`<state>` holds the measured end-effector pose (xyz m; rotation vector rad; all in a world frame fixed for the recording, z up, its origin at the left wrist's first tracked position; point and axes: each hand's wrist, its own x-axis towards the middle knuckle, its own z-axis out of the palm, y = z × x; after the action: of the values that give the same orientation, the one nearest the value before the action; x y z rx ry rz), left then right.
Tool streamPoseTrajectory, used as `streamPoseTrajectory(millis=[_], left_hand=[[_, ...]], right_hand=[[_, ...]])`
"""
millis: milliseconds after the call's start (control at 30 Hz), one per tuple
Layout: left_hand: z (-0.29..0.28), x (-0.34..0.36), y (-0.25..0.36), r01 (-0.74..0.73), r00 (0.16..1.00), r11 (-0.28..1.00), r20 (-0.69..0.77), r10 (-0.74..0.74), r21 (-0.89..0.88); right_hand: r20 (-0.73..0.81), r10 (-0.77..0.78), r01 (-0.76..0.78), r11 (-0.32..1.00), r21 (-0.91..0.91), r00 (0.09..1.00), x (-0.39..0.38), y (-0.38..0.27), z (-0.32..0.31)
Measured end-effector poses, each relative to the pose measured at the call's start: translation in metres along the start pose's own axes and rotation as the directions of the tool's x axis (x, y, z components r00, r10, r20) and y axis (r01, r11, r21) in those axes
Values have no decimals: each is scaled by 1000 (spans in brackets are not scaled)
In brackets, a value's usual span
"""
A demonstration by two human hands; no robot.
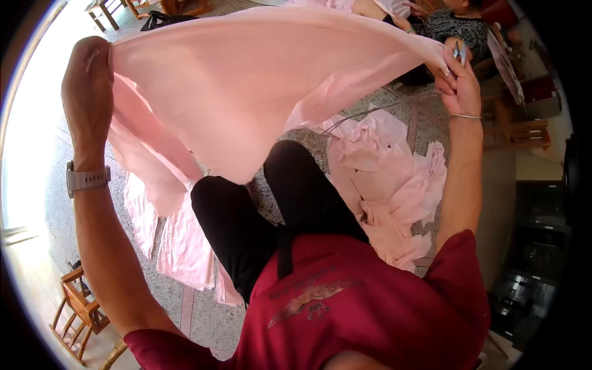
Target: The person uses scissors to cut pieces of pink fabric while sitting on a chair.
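Observation:
A large pale pink cloth is stretched between my raised hands, its lower folds hanging over my knees. My left hand, with a watch on its wrist, is closed on the cloth's left edge. At the far right corner my right hand pinches the cloth between its fingers. Small metal thread snips stick up from the same right hand, their points upward. A few thin dark threads or cords trail from near that hand down toward the floor.
Crumpled pink cloth pieces lie on the speckled floor to the right of my legs, more pink pieces to the left. Another person sits at the far right with pink cloth. A wooden chair stands at lower left, dark cabinets at right.

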<state>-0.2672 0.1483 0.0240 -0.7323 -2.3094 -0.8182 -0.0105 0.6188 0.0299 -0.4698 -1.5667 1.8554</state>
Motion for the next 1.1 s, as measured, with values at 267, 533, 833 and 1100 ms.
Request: streamPoseTrajectory(millis=[267,533,833,1100], left_hand=[[-3,45,-9,-55,998,997,-43,53,-57],[-21,34,-7,54,998,998,31,-52,-44],[-3,-7,-6,44,997,987,70,-34,-152],[53,-132,-20,276,908,936,377,-181,-216]], right_hand=[[102,-13,35,976,-216,995,10,-56,10],[106,-40,62,976,-207,994,8,-60,22],[59,111,-85,936,-340,992,-35,-36,2],[-75,453,-438,788,-433,888,-97,115,-66]])
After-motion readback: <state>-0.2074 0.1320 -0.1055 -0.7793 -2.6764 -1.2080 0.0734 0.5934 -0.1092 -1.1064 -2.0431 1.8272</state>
